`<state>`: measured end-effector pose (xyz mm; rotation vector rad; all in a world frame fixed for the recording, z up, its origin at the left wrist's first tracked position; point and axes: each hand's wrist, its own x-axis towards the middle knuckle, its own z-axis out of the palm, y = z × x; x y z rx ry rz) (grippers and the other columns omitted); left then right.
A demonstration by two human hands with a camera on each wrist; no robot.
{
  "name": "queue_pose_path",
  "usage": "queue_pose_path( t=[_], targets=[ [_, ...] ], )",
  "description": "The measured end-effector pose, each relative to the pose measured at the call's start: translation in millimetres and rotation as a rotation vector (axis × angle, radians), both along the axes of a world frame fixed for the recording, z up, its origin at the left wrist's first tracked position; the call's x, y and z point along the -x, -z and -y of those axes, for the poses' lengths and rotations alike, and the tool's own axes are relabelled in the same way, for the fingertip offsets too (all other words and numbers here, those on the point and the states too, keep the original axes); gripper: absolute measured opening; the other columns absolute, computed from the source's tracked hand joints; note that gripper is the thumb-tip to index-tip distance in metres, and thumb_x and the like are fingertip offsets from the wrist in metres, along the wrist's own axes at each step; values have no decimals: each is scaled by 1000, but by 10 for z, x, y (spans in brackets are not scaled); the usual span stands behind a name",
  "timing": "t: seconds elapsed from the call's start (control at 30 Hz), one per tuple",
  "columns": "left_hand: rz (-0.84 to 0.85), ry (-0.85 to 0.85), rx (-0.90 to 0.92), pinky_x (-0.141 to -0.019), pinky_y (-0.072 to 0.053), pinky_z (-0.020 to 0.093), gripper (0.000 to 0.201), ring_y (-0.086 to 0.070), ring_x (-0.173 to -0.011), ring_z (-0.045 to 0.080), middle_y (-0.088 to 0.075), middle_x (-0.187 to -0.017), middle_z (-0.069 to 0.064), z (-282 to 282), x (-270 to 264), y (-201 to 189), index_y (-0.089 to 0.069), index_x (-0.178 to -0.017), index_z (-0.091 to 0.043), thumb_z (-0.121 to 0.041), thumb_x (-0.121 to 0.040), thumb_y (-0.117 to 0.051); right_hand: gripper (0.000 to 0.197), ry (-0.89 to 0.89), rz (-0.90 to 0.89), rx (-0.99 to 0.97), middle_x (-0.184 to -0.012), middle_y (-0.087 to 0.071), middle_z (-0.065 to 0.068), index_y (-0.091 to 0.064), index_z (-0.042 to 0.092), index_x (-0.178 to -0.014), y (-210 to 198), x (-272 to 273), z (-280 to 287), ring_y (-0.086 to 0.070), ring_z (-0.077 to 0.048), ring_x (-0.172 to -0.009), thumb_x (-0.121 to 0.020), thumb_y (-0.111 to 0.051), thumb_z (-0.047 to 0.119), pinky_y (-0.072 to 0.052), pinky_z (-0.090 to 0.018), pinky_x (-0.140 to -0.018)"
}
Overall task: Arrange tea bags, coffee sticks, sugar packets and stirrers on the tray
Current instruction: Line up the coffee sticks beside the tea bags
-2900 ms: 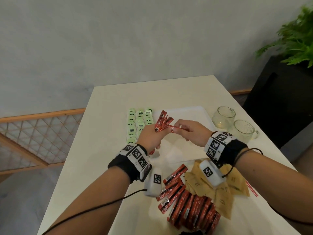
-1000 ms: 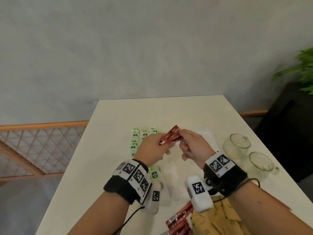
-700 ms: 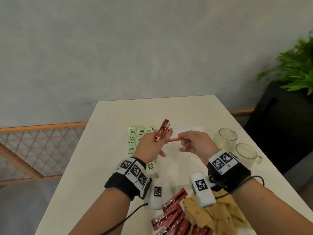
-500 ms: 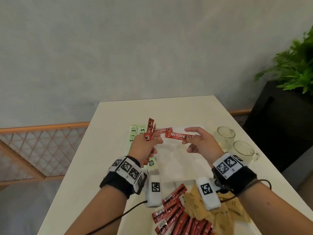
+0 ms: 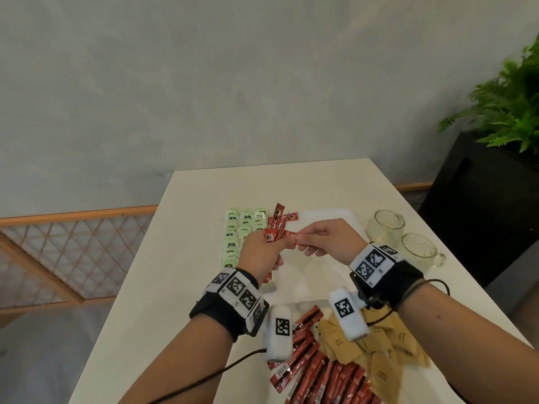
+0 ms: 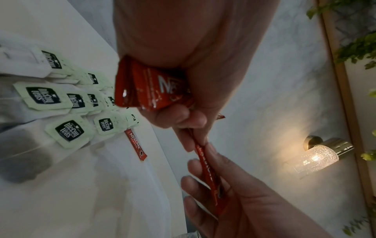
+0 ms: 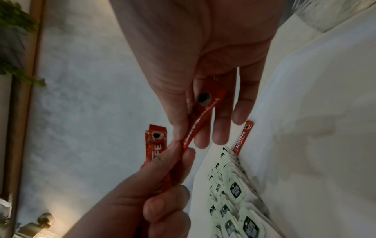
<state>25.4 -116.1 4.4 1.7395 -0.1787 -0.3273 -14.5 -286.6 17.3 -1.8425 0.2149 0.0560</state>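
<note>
My left hand [image 5: 272,243] grips a bundle of red coffee sticks [image 5: 275,225] above the white tray [image 5: 335,217]. My right hand [image 5: 300,240] pinches one coffee stick [image 6: 205,162] by its end; the left fingertips [image 6: 187,145] hold its other end. In the right wrist view that pinched stick [image 7: 198,119] runs between both hands. A single coffee stick [image 6: 135,147] lies on the tray next to rows of green tea bags [image 5: 243,231]. No stirrers show in any view.
A loose pile of coffee sticks [image 5: 320,374] and brown sugar packets [image 5: 364,345] lies at the table's near edge. Two glass mugs [image 5: 385,225] [image 5: 420,249] stand right of the tray. A plant [image 5: 510,106] on a black stand sits beyond the table's right side.
Half a second ago my right hand held one stick out flat, apart from the left hand. Now it has moved back to the left, and both hands hold a stick.
</note>
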Motion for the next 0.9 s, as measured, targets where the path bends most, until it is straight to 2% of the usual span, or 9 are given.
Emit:
queue_pose_path(
  t=[0.13,0.23,0.33,0.4,0.5,0.57,0.67,0.77,0.9],
  targets=[
    [14,-107,-75,-45,-38,23,21,-47,-37,12,-64,-58,11,15,-90,100,-72,-84,-7,-27,-88,-69,21,74,-32,4,-64,-68,-2,-71,5,-86,94,-107,58,-56,-12,-47,-82,-76,25,-51,-21,-54],
    [-37,-138,-31,-46,-40,26,19,-49,-43,15,-72,-74,12,17,-208,126,-70,-90,-9,-27,-88,-70,18,137,-17,-82,-71,-70,-8,-70,1,-91,168,-218,106,-58,-10,-47,-83,-74,17,-54,-20,-54],
    [-14,-114,-60,-42,-39,22,15,-48,-40,9,-72,-74,2,-37,-386,66,-69,-92,-14,-28,-92,-66,13,187,-46,-199,-76,-70,-13,-67,-5,-98,245,-424,122,-63,-10,-49,-88,-66,5,-58,-21,-58],
    [4,-114,-71,-43,-39,23,12,-45,-37,6,-74,-80,4,-106,-538,24,-66,-90,-19,-30,-93,-64,12,228,-86,-210,-75,-68,-12,-65,-6,-99,293,-583,147,-63,-9,-46,-91,-61,3,-56,-21,-56],
    [-1,-144,-77,-44,-38,24,14,-41,-35,6,-75,-81,4,-212,-761,11,-61,-95,-17,-30,-92,-65,7,277,-186,-121,-75,-67,-9,-64,2,-95,414,-815,249,-60,-6,-41,-93,-60,7,-51,-19,-48],
    [1,-160,-82,-46,-38,25,14,-42,-37,8,-75,-79,3,-265,-870,30,-60,-97,-16,-28,-92,-65,11,297,-252,-2,-76,-68,-5,-67,3,-96,565,-960,362,-61,-7,-44,-91,-65,13,-50,-20,-48],
    [-18,-164,-69,-45,-37,26,15,-40,-39,11,-76,-80,3,-314,-974,90,-59,-98,-15,-28,-92,-65,11,304,-328,140,-72,-68,-3,-70,9,-91,784,-1161,464,-62,-12,-51,-87,-70,19,-52,-24,-53],
    [-58,-161,-60,-43,-36,23,15,-40,-41,11,-76,-82,2,-336,-1045,148,-59,-101,-16,-27,-92,-64,10,300,-382,175,-69,-67,-10,-70,12,-83,916,-1342,470,-60,-21,-58,-84,-74,21,-53,-32,-61],
    [-87,-161,-54,-43,-35,24,14,-39,-44,13,-76,-81,2,-340,-1137,183,-59,-103,-15,-25,-93,-63,16,278,-388,199,-62,-63,-7,-68,19,-67,967,-1549,436,-57,-23,-61,-79,-79,21,-49,-33,-63]
  ],
)
